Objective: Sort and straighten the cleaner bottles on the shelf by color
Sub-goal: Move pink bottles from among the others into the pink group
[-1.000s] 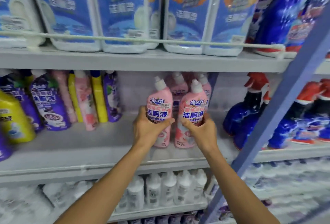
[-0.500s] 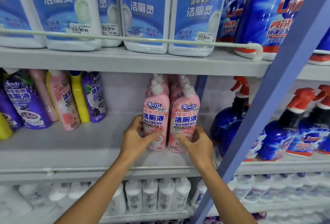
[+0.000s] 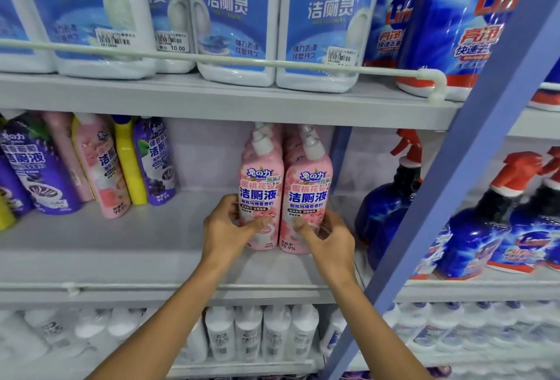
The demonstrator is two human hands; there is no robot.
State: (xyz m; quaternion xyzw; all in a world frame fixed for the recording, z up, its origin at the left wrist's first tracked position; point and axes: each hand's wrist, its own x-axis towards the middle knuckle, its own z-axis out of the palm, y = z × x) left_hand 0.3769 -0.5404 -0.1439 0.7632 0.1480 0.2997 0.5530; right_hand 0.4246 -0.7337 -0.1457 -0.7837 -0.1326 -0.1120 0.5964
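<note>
Both hands are curling round the lower bodies of two pink bottles in the middle of the shelf. My left hand [image 3: 225, 228] is gripping the left pink bottle [image 3: 262, 191] with the thumb lying across its front label, and my right hand [image 3: 328, 235] is gripping the right pink bottle [image 3: 307, 197] the same way. The two are standing upright on the shelf [image 3: 151, 243], touching side to side with their labels facing me. More pink bottles are showing just behind them.

I am reading this as the squaring-up step for the pink row. To do it well, I am aiming to keep both bases flat on the shelf and slide them rather than lift. These bottles are looking tall and narrow, so a low grip is suiting a slide. I am also trying to bring the two fronts level and the labels straight ahead. Pushing back hard is risking a knock to the bottles behind, which I am only partly seeing.

On the right, the post [image 3: 454, 167] and the blue sprayers [image 3: 385, 207] are sitting near, so I am leaving a gap there.

Over at the left, a stray pink bottle [image 3: 101, 167] is leaning between the purple bottles [image 3: 33, 167] and a yellow bottle [image 3: 130, 164]. That group is looking unsorted, so much of the task is probably remaining.
</note>
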